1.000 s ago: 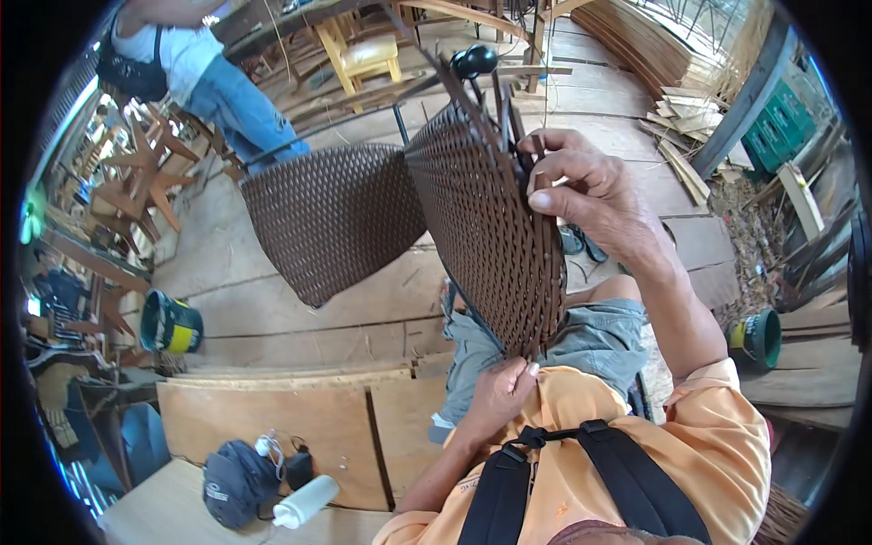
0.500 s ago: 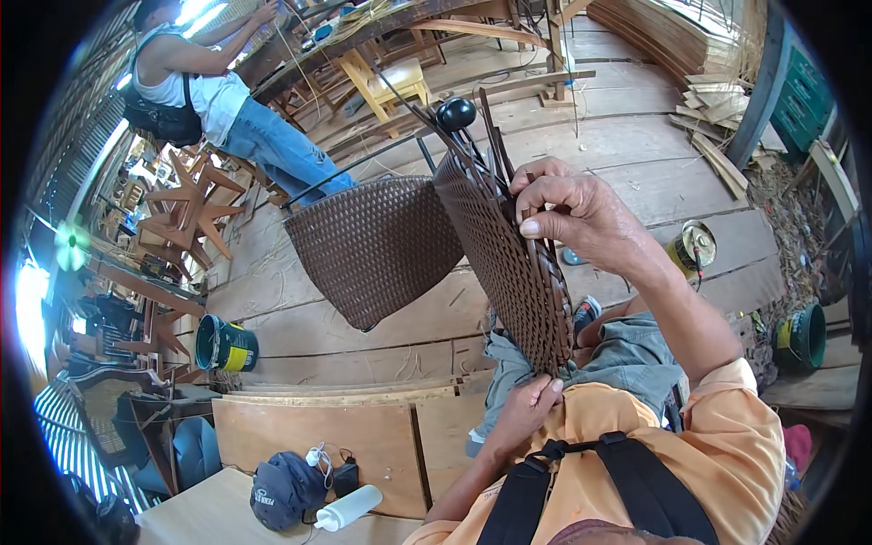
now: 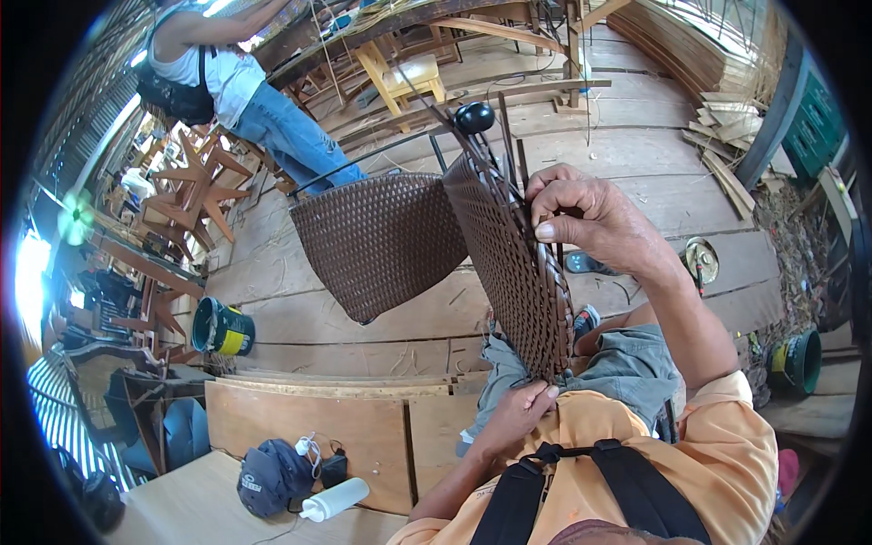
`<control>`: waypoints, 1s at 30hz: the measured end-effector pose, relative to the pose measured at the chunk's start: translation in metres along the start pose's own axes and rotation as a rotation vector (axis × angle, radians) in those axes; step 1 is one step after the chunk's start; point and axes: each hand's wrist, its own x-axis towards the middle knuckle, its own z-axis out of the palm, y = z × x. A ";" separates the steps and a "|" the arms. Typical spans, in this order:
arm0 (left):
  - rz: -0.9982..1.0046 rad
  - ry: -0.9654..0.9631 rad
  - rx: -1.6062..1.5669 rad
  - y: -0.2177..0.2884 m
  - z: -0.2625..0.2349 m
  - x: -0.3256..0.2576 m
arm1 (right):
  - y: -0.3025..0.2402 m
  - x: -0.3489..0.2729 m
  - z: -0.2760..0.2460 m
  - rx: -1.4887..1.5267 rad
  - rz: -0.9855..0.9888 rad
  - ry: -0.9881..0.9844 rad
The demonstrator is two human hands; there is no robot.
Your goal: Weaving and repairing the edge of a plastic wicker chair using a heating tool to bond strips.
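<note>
A plank floor (image 3: 291, 338) spreads beneath the whole scene. Wooden boards (image 3: 313, 427) lie at the person's left. Beyond, at upper left, a co-worker (image 3: 277, 118) in blue jeans stands beside a long table (image 3: 318, 56). At the centre, the woven chair (image 3: 509, 241) is directly in front of the person: two brown panels meet at an angle, the nearer with its lower end between the person's thighs. A green bucket (image 3: 222, 329) stands on the floor to the left; a dark cap (image 3: 271, 477) rests on the boards. The right hand (image 3: 586, 218), fingers bent, pinches a strip at the upper outer edge of the nearer panel; the left hand (image 3: 525, 407) is closed on that panel's lower corner. A pale bottle (image 3: 336, 500) lies just beside the cap. A black ball (image 3: 474, 117) sits at the panel's top end. The thin brown strip (image 3: 536, 218) is partly hidden by the fingers.
</note>
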 end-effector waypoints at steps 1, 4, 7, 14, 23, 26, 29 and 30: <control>-0.004 0.012 -0.028 0.000 -0.001 0.000 | 0.000 0.000 0.000 -0.009 0.005 -0.018; -0.018 -0.018 -0.021 0.000 -0.003 0.000 | -0.003 0.002 -0.002 -0.064 0.031 -0.011; -0.013 -0.022 -0.046 -0.003 -0.003 0.002 | -0.005 0.002 -0.001 -0.032 0.057 0.004; 0.107 -0.039 -0.033 -0.014 -0.005 0.005 | -0.010 0.001 0.004 -0.071 0.117 0.064; 0.155 -0.138 0.256 0.017 -0.054 -0.003 | -0.013 0.003 0.001 -0.108 0.137 0.030; 0.120 -0.004 0.183 0.042 -0.081 0.005 | -0.012 0.003 0.000 -0.108 0.125 0.019; 0.314 0.265 -0.202 0.070 -0.089 0.039 | -0.011 0.003 -0.001 -0.084 0.146 0.012; 0.338 0.285 -0.177 0.078 -0.091 0.050 | -0.011 0.004 -0.001 -0.140 0.088 0.000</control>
